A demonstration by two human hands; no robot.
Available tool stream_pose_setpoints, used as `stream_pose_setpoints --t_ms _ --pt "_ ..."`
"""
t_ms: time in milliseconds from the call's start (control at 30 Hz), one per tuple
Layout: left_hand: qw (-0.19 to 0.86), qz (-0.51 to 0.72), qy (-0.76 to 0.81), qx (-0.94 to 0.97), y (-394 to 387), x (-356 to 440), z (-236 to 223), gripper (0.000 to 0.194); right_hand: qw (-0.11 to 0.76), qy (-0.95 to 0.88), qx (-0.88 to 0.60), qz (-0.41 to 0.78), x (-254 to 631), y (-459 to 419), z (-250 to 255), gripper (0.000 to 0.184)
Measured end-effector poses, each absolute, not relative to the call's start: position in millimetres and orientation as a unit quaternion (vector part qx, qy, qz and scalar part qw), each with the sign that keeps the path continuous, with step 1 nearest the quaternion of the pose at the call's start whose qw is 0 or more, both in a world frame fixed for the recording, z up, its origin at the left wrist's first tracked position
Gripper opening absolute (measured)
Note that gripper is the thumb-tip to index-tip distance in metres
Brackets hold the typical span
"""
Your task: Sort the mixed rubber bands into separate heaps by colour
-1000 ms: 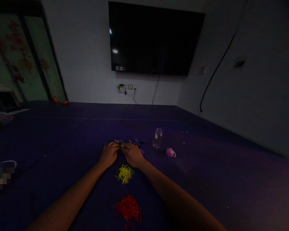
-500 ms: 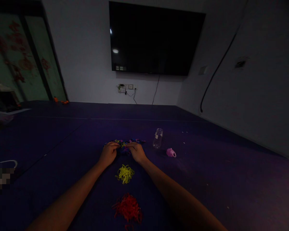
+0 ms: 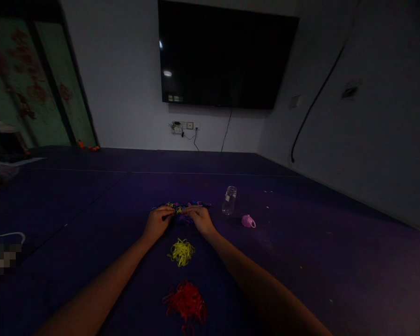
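A mixed heap of dark blue, purple, pink and yellow rubber bands (image 3: 184, 218) lies on the dark floor mat. My left hand (image 3: 158, 221) is at the heap's left side, fingers bent inward and fingertips among the bands. From the other side my right hand (image 3: 200, 219) reaches in, its fingers drawn together on the bands. The fingertips of both hands are close to each other, and the exact bands in them are too small and dark to make out. Nearer to me, between my forearms, are a pile of yellow rubber bands (image 3: 182, 252) and a pile of red rubber bands (image 3: 186, 302).
Right of the heap stands a clear bottle (image 3: 229, 201), with a pink cap (image 3: 248, 221) with a loop beside it. Small white scraps dot the mat (image 3: 301, 242). At the back, a television (image 3: 227, 56) hangs on the wall above sockets and cables.
My left hand's fingers have shifted slightly at the heap, with a gap now showing below the index finger. The piles, bottle and cap stay where they were.
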State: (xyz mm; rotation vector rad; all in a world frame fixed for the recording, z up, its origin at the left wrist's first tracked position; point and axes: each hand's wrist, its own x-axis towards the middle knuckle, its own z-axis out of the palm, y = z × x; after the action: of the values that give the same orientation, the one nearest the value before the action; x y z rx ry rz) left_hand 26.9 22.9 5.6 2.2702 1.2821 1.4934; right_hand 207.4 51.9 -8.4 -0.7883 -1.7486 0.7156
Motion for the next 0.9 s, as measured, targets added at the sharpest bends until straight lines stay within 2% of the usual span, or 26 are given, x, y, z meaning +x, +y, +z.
stream_pose_setpoints --t_ms 133,333,567,733,900 --pt "0.115 0.499 0.443 0.735 22 27 7 0.015 0.518 -0.733 -0.324 0.300 204 48 -7 0.017" --pt "0.246 0.509 0.449 0.692 20 30 5 0.017 0.511 -0.748 -0.312 0.287 201 44 -6 0.009" --pt "0.286 0.497 0.432 0.696 17 34 6 0.016 0.488 -0.763 -0.315 0.285 202 44 -5 0.004" --pt "0.292 0.484 0.438 0.699 16 34 6 0.016 0.477 -0.785 -0.314 0.239 202 42 -3 0.007" --pt "0.311 0.485 0.439 0.689 16 34 6 0.017 0.471 -0.816 -0.284 0.176 200 37 -1 0.018"
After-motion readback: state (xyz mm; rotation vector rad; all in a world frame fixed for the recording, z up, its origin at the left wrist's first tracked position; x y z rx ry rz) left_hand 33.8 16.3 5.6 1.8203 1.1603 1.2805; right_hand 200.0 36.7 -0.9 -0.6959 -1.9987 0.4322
